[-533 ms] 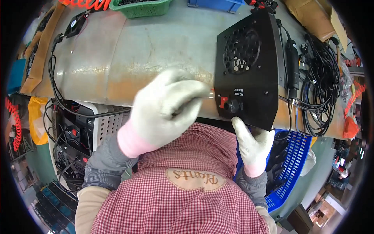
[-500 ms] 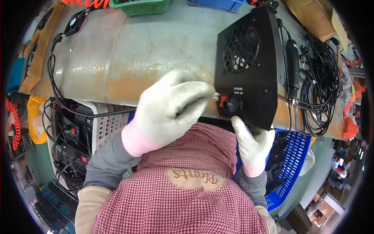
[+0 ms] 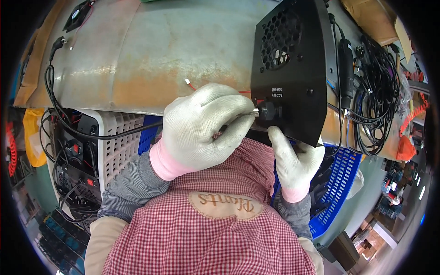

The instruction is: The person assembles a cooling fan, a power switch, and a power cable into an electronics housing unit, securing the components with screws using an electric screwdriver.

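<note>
My left hand (image 3: 206,128), in a white glove with a pink cuff, is closed in a pinch on the end of a black power cord (image 3: 103,136). Small metallic tips (image 3: 255,112) poke out past its fingertips. They point at a round black cable fitting (image 3: 269,111) low on a black metal panel (image 3: 293,87) with a honeycomb vent; whether they touch it I cannot tell. A bit of red (image 3: 260,101) shows beside the fitting. My right hand (image 3: 295,165), gloved alike, grips the panel's near lower edge, thumb in front and fingers hidden behind.
The metal worktable (image 3: 151,50) carries a small fan (image 3: 77,14), the cord's plug (image 3: 57,43), a white connector (image 3: 187,81) on a red wire, a black handheld tool (image 3: 346,68) and coiled black cables (image 3: 378,101). Below stand a white crate (image 3: 121,146) and a blue basket (image 3: 337,183).
The metallic tips have moved from beside the red part to the round fitting. A white connector on a red wire now shows behind my left hand. The whole view has shifted slightly.
</note>
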Motion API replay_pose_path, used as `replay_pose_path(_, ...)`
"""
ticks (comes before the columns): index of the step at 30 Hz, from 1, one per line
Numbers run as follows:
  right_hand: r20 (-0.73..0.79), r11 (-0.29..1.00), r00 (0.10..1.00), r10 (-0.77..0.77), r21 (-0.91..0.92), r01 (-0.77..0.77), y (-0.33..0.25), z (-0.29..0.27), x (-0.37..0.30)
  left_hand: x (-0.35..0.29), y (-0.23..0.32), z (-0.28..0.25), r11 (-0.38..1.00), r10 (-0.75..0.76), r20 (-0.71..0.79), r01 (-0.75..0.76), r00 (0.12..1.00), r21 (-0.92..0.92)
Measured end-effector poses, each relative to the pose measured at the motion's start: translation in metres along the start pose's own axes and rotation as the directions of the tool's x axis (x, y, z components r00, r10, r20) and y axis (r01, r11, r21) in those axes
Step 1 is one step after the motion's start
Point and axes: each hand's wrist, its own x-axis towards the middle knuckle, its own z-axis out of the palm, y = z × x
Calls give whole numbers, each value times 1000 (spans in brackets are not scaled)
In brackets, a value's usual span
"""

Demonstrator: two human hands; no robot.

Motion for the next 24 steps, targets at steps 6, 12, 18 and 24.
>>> replay_pose_path(6, -11, 999, 1000, 25, 40, -24, -8, 3, 4, 6, -2, 2, 999, 35, 13, -35, 999, 6)
replay_pose_path(12, 18, 997, 998, 56, 46, -57, -7, 0, 3, 12, -2, -2, 981, -147, 99, 158, 984, -111)
replay_pose_path(18, -3, 999, 999, -43, -10, 43, -5, 1, 6, 21, -1, -16, 994, -9, 250, -18, 968, 104)
replay_pose_path(24, 46, 999, 999, 7, -43, -5, -7, -2, 5, 21, 18, -15, 985, -13, 274, -34, 962, 167)
